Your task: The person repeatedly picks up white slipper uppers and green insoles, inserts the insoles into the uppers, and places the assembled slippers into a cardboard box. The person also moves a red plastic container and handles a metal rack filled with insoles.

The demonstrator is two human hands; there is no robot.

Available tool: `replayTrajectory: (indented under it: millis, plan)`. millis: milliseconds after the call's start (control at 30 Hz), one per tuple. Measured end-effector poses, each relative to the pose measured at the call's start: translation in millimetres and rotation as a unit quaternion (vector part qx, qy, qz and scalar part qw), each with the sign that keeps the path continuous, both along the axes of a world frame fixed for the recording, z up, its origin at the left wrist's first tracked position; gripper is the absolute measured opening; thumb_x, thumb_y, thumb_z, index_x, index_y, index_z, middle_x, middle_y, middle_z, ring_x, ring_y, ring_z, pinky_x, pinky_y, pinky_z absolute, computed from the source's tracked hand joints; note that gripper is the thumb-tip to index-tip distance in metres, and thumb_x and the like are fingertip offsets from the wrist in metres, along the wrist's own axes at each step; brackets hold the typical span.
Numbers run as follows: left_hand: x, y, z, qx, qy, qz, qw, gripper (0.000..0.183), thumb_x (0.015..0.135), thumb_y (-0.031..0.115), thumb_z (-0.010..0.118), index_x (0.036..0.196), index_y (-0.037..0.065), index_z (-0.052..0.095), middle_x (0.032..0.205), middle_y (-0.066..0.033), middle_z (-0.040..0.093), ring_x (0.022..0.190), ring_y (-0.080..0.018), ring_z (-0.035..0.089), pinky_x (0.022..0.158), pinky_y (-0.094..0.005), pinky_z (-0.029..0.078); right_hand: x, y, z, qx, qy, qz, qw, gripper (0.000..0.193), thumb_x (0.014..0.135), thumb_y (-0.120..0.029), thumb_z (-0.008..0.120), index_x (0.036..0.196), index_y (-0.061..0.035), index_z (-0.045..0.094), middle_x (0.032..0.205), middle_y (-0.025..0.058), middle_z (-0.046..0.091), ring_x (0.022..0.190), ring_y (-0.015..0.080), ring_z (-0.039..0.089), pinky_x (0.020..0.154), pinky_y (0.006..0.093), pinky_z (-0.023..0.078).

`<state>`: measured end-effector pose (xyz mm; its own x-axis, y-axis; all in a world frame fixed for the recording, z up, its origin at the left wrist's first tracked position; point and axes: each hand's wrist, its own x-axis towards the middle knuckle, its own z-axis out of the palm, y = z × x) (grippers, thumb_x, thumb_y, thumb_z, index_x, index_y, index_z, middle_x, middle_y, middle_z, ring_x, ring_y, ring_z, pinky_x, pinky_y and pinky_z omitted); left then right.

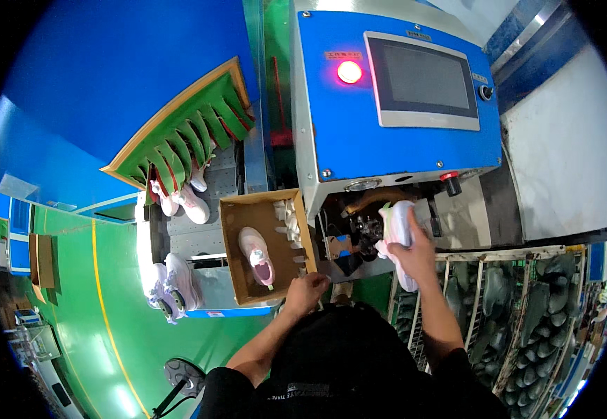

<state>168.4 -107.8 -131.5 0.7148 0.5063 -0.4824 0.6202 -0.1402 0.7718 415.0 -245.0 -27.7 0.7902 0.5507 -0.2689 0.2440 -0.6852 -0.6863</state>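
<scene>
My right hand (417, 248) is wrapped around a pale pink and white sneaker (395, 227), its white sole turned to the right. The shoe is tilted in front of the dark opening under the blue machine's panel, beside dark metal parts (367, 230). At the near right corner of a cardboard box (230, 241), my left hand (307, 292) has its fingers closed together; what they pinch, if anything, is too small to make out. Inside the box lies another pink sneaker (254, 253), and small white pieces (289, 223) line its right side.
The blue machine (401, 150) has a screen (422, 80), a lit red lamp (349, 72) and knobs. Left of it, several sneakers (176, 283) sit on a conveyor (195, 241) before a green strip curtain (191, 140). A rack of dark shoe lasts (499, 300) stands at the right.
</scene>
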Motion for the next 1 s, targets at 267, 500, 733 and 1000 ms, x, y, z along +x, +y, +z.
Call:
replayTrajectory:
  millis: [267, 500, 733, 1000]
  plan:
    - [-23.9, 7.0, -35.2, 0.001, -0.085, 0.076, 0.994, 0.03, 0.094, 0.033, 0.068, 0.103, 0.005, 0.074, 0.089, -0.0156, 0.074, 0.084, -0.0316, 0.074, 0.076, -0.0414, 0.056, 21.4, 44.0, -10.3, -0.256, -0.032, 0.103, 0.961, 0.098, 0.083, -0.026, 0.072, 0.164, -0.0221, 0.017, 0.129, 0.0281, 0.064, 0.107, 0.0402, 0.069, 0.09, 0.0469, 0.055]
    - [-20.9, 40.6, -7.4, 0.232, 0.046, 0.167, 0.957, 0.038, 0.098, 0.04, 0.063, 0.101, 0.002, 0.07, 0.078, -0.0179, 0.072, 0.078, -0.0375, 0.073, 0.07, -0.0469, 0.056, -23.9, 2.3, -47.3, -0.231, -0.153, 0.096, 0.956, 0.11, 0.084, -0.025, 0.077, 0.165, -0.0282, 0.003, 0.138, 0.0437, 0.048, 0.107, 0.05, 0.066, 0.087, 0.048, 0.057]
    - [15.5, 3.8, 22.4, -0.107, -0.126, -0.001, 0.986, 0.059, 0.097, 0.043, 0.068, 0.13, 0.0, 0.045, 0.098, -0.0184, 0.072, 0.086, -0.0242, 0.07, 0.073, -0.037, 0.055, -13.3, -47.1, -36.3, 0.216, 0.285, -0.02, 0.934, 0.093, 0.073, 0.001, 0.075, 0.157, -0.0061, 0.037, 0.14, 0.0103, 0.06, 0.121, 0.0236, 0.059, 0.106, 0.0342, 0.045]
    - [59.7, -50.6, 70.0, -0.203, -0.092, -0.09, 0.971, 0.04, 0.095, 0.04, 0.071, 0.1, 0.0, 0.074, 0.085, -0.0076, 0.073, 0.078, -0.011, 0.065, 0.074, -0.0314, 0.053, -62.9, -129.5, -86.4, 0.44, 0.535, -0.158, 0.704, 0.08, 0.079, -0.009, 0.066, 0.153, 0.0022, 0.036, 0.139, 0.0187, 0.058, 0.123, 0.0326, 0.06, 0.107, 0.0405, 0.046]
